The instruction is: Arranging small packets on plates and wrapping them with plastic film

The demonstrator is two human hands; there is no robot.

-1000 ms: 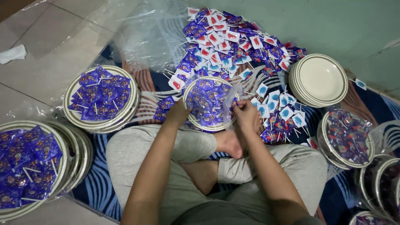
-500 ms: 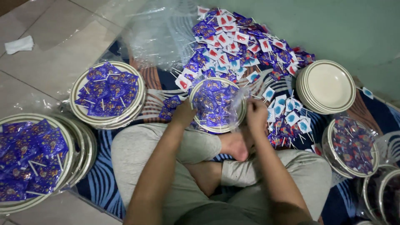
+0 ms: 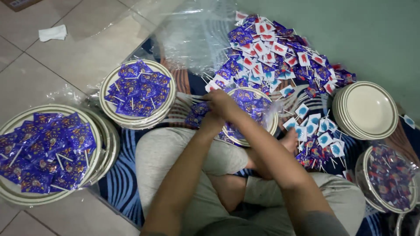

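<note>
We see bare tile floor open at left; filled plates and the lollipop pile crowd elsewhere.

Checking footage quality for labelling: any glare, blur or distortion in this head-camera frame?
Head view: even, soft light; glare on the clear plastic sheet; hands slightly blurred over the plate they wrap; wrapped sweets fairly sharp; edges bow a little, as with a wide lens.

Left hand mostly hidden beneath right hand; grip of either impossible to tell. Plate of lollipops partly covered by both arms. Wrapped plate blurred, another cut off at lower right corner.
</note>
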